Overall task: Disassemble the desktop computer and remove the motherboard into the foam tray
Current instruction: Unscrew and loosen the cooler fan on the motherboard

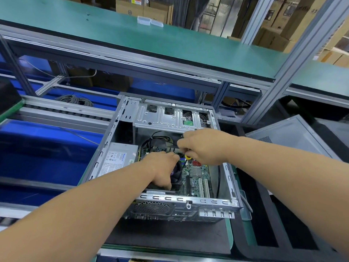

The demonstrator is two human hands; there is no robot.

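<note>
Left hand [163, 168] rests curled on black cooler fan [177, 175]; right hand [204, 146] pinches something small, unclear what, over green motherboard [198, 176]. Board sits inside open grey metal case [188, 203]. Side panel [290, 135] off, at right. Judgement: early stage; removal, foam tray transfer remain.

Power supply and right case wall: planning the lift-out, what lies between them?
In the head view, between the power supply and right wall: motherboard, fan, both hands.
</note>
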